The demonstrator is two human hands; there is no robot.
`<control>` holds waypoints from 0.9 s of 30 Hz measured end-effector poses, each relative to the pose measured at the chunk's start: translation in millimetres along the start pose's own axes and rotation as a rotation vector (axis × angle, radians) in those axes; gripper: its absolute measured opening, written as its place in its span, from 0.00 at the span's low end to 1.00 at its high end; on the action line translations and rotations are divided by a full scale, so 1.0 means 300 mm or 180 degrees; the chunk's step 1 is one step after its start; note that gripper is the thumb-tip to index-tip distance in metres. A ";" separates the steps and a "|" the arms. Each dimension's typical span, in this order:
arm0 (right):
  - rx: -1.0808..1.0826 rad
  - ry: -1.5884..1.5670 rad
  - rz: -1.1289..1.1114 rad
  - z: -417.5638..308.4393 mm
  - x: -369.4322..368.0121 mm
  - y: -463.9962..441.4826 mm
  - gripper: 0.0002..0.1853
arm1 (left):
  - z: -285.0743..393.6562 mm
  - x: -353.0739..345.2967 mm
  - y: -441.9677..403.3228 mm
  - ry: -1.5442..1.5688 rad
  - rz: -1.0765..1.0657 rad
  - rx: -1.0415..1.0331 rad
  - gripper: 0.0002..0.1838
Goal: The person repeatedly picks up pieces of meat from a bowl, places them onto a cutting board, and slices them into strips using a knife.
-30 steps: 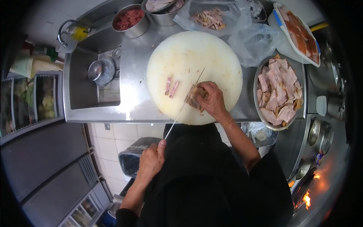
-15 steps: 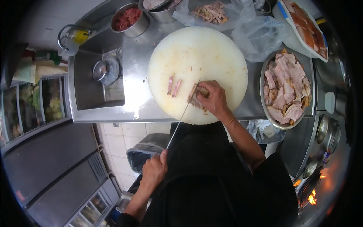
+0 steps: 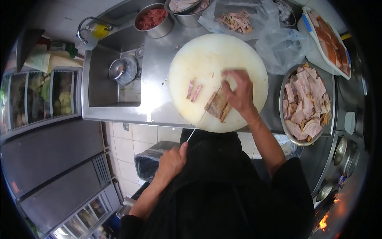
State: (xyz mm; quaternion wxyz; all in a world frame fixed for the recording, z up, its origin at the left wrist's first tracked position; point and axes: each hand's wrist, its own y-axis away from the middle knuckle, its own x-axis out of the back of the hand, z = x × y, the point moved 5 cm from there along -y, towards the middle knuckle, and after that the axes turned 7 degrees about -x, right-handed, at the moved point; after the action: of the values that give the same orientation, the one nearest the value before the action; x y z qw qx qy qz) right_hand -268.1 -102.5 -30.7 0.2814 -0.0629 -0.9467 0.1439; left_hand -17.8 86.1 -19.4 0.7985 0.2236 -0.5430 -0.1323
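My left hand (image 3: 173, 161) is closed around the handle of a long knife (image 3: 195, 128), whose blade slants up across the round white cutting board (image 3: 219, 51). Beside the blade lies a browned piece of meat (image 3: 217, 106) with a cut strip at its right side. My right hand (image 3: 240, 91), slightly blurred, is over the meat's upper right end near the blade's tip, its thumb and fingers apart. Two thin pink strips (image 3: 193, 91) rest on the board left of the knife.
An oval tray of sliced meat (image 3: 306, 101) stands right of the board. Behind are a bowl of red meat (image 3: 152, 20), a plastic bag with strips (image 3: 236, 22) and a white tub (image 3: 326, 44). A sink (image 3: 115, 79) is at left; flames (image 3: 323, 221) burn at lower right.
My right hand has opened from its pinch on the meat and moved up, uncovering more of the piece. The knife stays in my left hand. The whole view has shifted.
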 end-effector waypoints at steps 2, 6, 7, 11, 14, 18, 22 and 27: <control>0.0505 -0.0071 0.0308 -0.149 0.020 -0.113 0.22 | -0.011 -0.007 0.016 0.0018 -0.0018 0.0078 0.35; 0.0978 0.1038 -0.0667 -0.060 -0.324 -0.011 0.34 | -0.023 -0.025 0.004 0.0003 -0.0195 0.0159 0.36; 0.0654 0.1344 -0.1272 0.025 -0.377 0.012 0.34 | -0.026 -0.029 0.008 -0.0064 -0.0258 0.0224 0.37; 0.0403 0.0309 -0.0767 0.034 -0.345 -0.030 0.29 | -0.042 -0.017 -0.024 0.0265 -0.0463 0.0386 0.41; 0.0132 -0.0657 0.0208 0.057 -0.210 -0.047 0.21 | -0.109 0.007 -0.052 0.1292 -0.1134 0.0662 0.45; -0.0102 -0.0316 -0.0143 0.072 -0.100 0.074 0.11 | -0.090 0.052 -0.015 0.2136 -0.1386 0.1153 0.48; -0.0045 -0.0280 -0.0548 0.054 -0.091 0.145 0.08 | -0.120 0.082 0.009 0.1928 -0.1035 0.1163 0.47; 0.0218 -0.0130 -0.0597 0.034 -0.122 0.168 0.09 | -0.079 0.107 0.023 0.0592 -0.0220 0.0343 0.41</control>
State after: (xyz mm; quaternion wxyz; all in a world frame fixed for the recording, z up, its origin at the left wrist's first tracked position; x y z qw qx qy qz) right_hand -241.3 -64.4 -73.2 0.2762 0.0386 -0.9485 0.1505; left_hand 16.1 82.7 2.7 0.8272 0.2962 -0.4648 -0.1091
